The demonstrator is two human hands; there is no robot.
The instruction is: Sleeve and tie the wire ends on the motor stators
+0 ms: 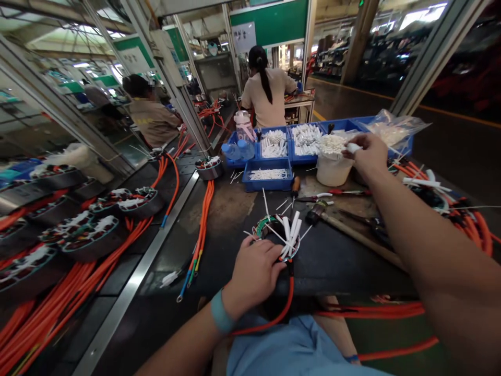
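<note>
My left hand (254, 271) rests closed over the near rim of a round motor stator (276, 235) on the dark bench, with white sleeves and thin white ties sticking up out of it and an orange cable (287, 308) trailing toward me. My right hand (368, 154) reaches far forward over a white tub (332, 167) heaped with small white pieces, its fingers pinched on one white piece (353, 148).
Blue bins (270, 175) of white sleeves line the back of the bench beside a pink bottle (243, 125). Pliers and a hammer (324, 209) lie mid-bench. Finished stators with orange cables (97, 230) fill the conveyor at left. Two people work beyond.
</note>
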